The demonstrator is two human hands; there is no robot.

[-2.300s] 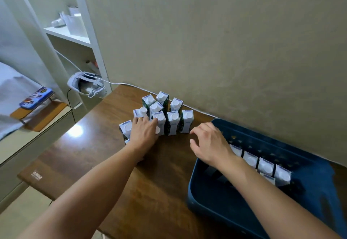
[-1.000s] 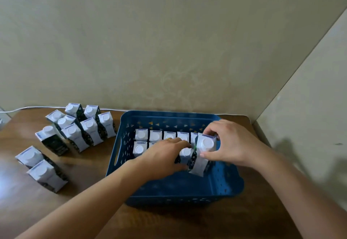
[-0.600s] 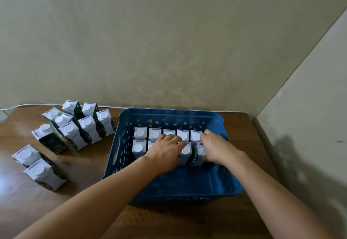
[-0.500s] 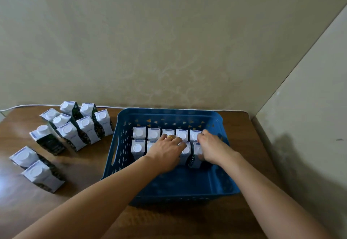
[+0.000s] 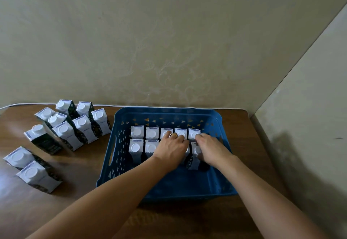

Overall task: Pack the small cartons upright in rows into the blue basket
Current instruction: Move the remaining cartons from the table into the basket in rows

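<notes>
The blue basket [image 5: 169, 110] stands on the brown table [image 5: 80, 197] against the wall. Inside it, small white-capped cartons [image 5: 137, 132] stand upright in two rows along the back. My left hand [image 5: 171, 149] lies over the middle of the front row, its fingers resting on carton tops. My right hand [image 5: 211, 150] grips the rightmost front-row carton [image 5: 194, 157], which stands a little tilted. Part of the front row is hidden under both hands. Several loose cartons [image 5: 82, 126] stand on the table left of the basket.
Two more cartons [image 5: 31, 173] stand apart at the near left of the table. A white cable [image 5: 28, 104] runs along the back wall. A side wall [image 5: 304, 130] rises close to the right of the table.
Both hands brought cartons from the left cluster into the basket. My right hand lowered its carton into the right end of the front row, and both hands have stayed low on that row.
</notes>
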